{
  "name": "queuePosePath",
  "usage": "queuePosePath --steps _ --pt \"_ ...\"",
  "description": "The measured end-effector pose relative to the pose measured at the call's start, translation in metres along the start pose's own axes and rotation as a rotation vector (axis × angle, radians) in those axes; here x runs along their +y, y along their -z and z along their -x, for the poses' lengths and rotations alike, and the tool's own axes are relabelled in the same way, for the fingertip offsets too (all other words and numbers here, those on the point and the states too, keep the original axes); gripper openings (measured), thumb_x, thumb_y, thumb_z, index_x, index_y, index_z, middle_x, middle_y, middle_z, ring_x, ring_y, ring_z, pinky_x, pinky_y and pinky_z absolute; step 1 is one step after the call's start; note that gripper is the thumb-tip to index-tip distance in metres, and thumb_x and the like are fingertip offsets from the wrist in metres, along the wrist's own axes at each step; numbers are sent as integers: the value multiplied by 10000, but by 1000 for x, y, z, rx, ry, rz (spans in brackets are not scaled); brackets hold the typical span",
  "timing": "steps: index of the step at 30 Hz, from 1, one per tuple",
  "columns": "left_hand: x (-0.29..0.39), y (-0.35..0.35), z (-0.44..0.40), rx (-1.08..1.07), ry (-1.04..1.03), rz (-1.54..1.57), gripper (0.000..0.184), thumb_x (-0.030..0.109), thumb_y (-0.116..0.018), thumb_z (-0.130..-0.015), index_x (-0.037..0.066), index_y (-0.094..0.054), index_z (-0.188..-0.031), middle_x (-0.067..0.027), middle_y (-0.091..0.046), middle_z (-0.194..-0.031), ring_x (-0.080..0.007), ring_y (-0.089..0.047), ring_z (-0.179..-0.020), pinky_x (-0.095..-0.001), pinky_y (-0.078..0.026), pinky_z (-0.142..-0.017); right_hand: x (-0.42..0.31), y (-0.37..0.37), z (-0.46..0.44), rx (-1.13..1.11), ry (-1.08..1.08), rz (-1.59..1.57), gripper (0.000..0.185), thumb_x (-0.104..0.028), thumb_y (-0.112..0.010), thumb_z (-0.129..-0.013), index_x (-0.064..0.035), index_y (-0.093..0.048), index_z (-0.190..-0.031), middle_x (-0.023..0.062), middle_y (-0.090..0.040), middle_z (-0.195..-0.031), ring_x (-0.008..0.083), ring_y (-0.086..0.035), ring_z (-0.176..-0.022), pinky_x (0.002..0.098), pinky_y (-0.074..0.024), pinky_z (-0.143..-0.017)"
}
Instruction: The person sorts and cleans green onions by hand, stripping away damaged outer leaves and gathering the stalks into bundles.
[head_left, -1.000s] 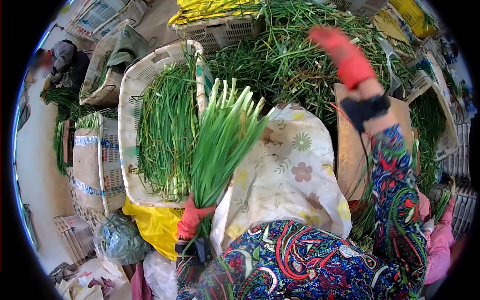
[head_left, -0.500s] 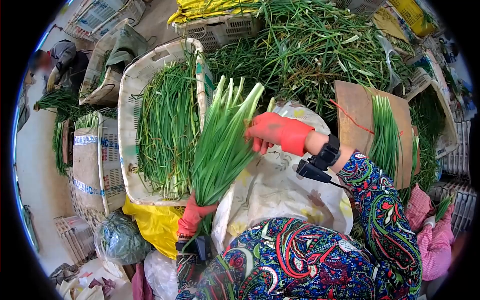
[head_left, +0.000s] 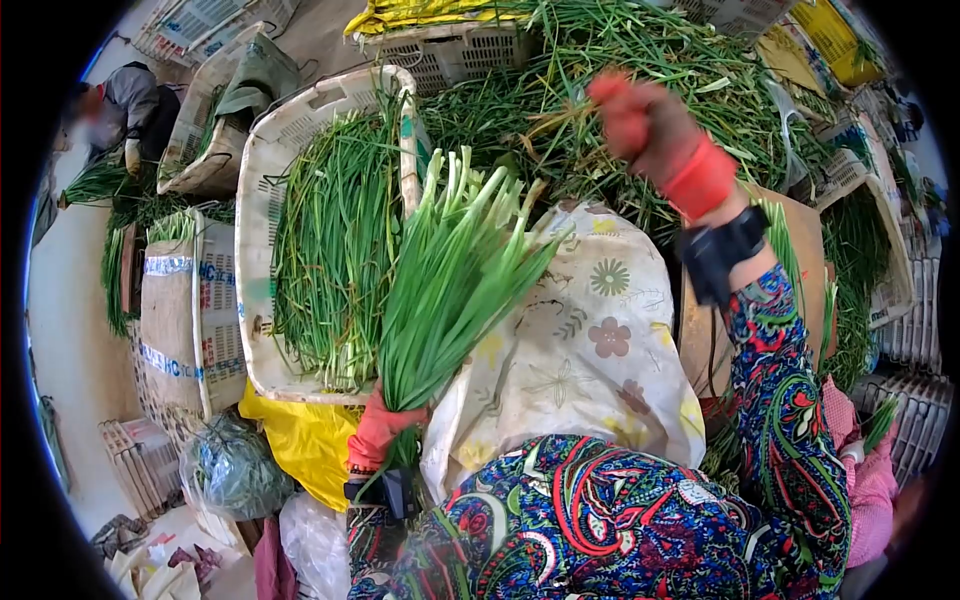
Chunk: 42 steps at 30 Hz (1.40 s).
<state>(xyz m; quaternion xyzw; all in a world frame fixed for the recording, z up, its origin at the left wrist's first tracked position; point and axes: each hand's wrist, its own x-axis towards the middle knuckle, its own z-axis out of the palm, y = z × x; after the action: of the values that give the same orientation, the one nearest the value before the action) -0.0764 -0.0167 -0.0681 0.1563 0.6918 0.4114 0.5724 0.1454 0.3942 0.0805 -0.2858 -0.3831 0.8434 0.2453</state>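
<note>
My left hand (head_left: pixel 383 430), in a red glove, is closed around the leafy lower part of a green bunch (head_left: pixel 440 300). The bunch's pale stalk ends point up and fan out, with a few leaves leaning right. My right hand (head_left: pixel 645 135), also red-gloved, is raised over a heap of loose greens (head_left: pixel 710 80), apart from the bunch. Motion blurs its fingers; brownish strands (head_left: pixel 560 120) show just left of them, and whether it holds them is unclear. Beneath the bunch lies a flowered cloth (head_left: pixel 610 300).
Left of the bunch stands a white crate (head_left: pixel 255 330) of greens (head_left: pixel 335 250). A brown board (head_left: pixel 705 330) with more greens is at the right, partly behind my forearm. A yellow bag (head_left: pixel 310 450) lies below the crate. Another person (head_left: pixel 140 100) handles greens at the far left.
My right hand went from above the heap down to the bunch's right side, then back up over the heap. Brownish strands now show beside it. My left hand keeps its hold.
</note>
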Motion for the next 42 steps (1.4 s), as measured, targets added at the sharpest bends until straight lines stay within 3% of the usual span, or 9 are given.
queuePosePath --steps 2,6,14,24,28,32,36,39,42 --pt "3 -4 2 2 -5 22 703 5 -784 -553 26 -456 -1174 -73 -612 -997 -166 -588 -874 -287 -477 -774 -45 49 -24 -258 157 -525 227 -156 -462 -898 14 -541 -1026 -15 -549 -732 49 -434 -514 170 -345 -437" --pt "-5 -4 -1 19 -10 -5 726 31 -790 -556 24 -446 -1195 -68 -609 -1014 -164 -580 -899 -285 -464 -801 -32 52 -44 228 185 903 448 -255 -551 -852 -35 -472 -1235 43 -604 -1002 98 -581 -805 266 -487 -757" --pt "7 -9 3 23 -80 -106 713 50 -790 -578 16 -448 -1202 -68 -601 -1047 -158 -563 -943 -290 -447 -835 135 -7 -33 -334 359 2141 554 -427 -598 -711 -62 -531 -1123 94 -517 -1159 271 -399 -1178 418 -219 -1045" --pt "16 -14 1 -17 -106 -120 659 51 -774 -592 14 -474 -1178 -68 -605 -1043 -156 -571 -918 -286 -446 -835 113 14 -61 -903 709 1878 93 -190 -586 -694 -120 -540 -734 67 -534 -697 256 -570 -615 366 -457 -515" --pt "5 -9 -3 32 -118 -257 690 63 -778 -586 15 -452 -1193 -68 -604 -1027 -150 -572 -902 -283 -460 -804 64 -5 -50 -683 743 2104 100 -159 -571 -702 -102 -539 -778 91 -555 -721 285 -586 -611 369 -467 -479" --pt "-2 -8 -2 38 -136 -207 724 94 -797 -577 10 -437 -1199 -77 -603 -1031 -156 -577 -907 -285 -467 -806 -16 73 -88 206 860 2410 142 -151 -515 -768 -117 -573 -892 135 -597 -755 327 -606 -702 399 -496 -558" --pt "8 -12 2 39 -42 -112 734 103 -802 -583 9 -426 -1206 -87 -600 -1049 -161 -578 -932 -288 -468 -821 -71 105 -58 878 270 2276 412 -190 -552 -813 19 -472 -1159 204 -542 -1126 335 -550 -1020 383 -474 -825" --pt "3 -13 -2 13 -127 -86 721 89 -795 -596 10 -422 -1208 -92 -597 -1059 -155 -577 -944 -288 -468 -827 -28 106 -31 -345 501 2082 359 -171 -474 -885 -143 -464 -1242 134 -563 -1061 305 -532 -982 322 -440 -882" --pt "-2 -10 -3 -24 -100 -23 695 50 -778 -615 16 -425 -1213 -83 -587 -1077 -157 -568 -959 -297 -457 -846 42 68 -19 -599 437 1544 336 -196 -445 -887 -259 -539 -1203 78 -537 -1165 243 -511 -1058 308 -396 -916"
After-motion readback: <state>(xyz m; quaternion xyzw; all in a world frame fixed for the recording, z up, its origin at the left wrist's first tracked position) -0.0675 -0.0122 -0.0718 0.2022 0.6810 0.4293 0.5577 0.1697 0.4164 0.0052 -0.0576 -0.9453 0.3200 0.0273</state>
